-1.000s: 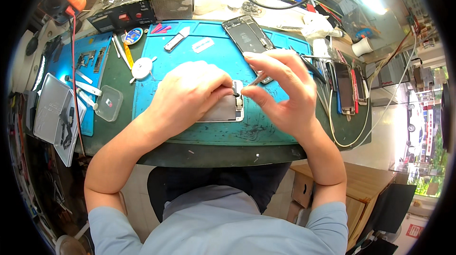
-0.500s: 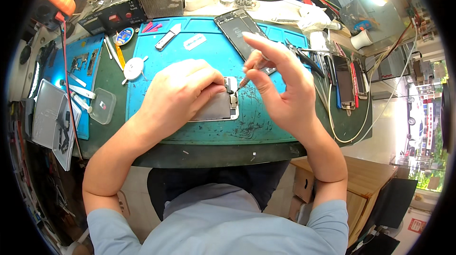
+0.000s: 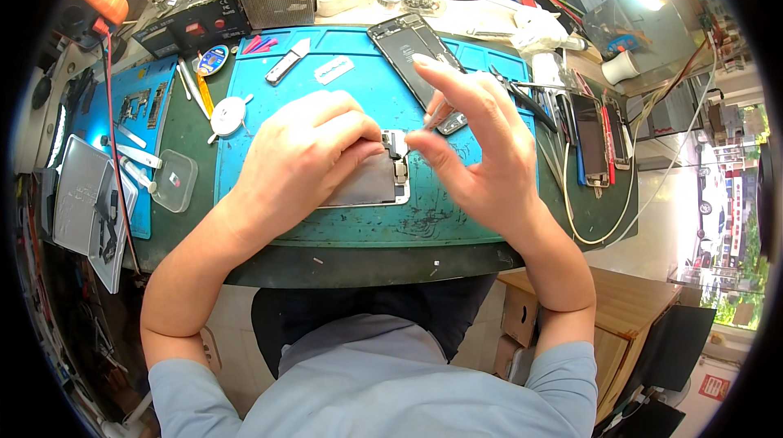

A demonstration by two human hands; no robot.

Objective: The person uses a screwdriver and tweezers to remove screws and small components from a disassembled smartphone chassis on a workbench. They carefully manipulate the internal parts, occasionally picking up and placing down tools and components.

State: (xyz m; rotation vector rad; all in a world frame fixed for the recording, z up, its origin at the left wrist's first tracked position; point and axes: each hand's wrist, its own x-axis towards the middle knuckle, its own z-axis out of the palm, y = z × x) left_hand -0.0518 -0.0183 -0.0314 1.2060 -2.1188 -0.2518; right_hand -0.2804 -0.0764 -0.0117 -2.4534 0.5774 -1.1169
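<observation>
On the left, a clear plastic box (image 3: 175, 182) sits beside a blue rubbery mat (image 3: 457, 222). The left hand (image 3: 314, 148) bends over a grey-backed, white-edged phone screen panel (image 3: 363, 185) lying on the mat; its exact grip is hidden. Rightward, the right hand (image 3: 481, 144) pinches a slim, brownish, blurred tool (image 3: 438, 108) near the panel.

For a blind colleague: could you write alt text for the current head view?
A person's left hand touches a white-edged phone panel on a blue mat, while the right hand holds a slim tool near it. An opened phone lies beyond.
</observation>
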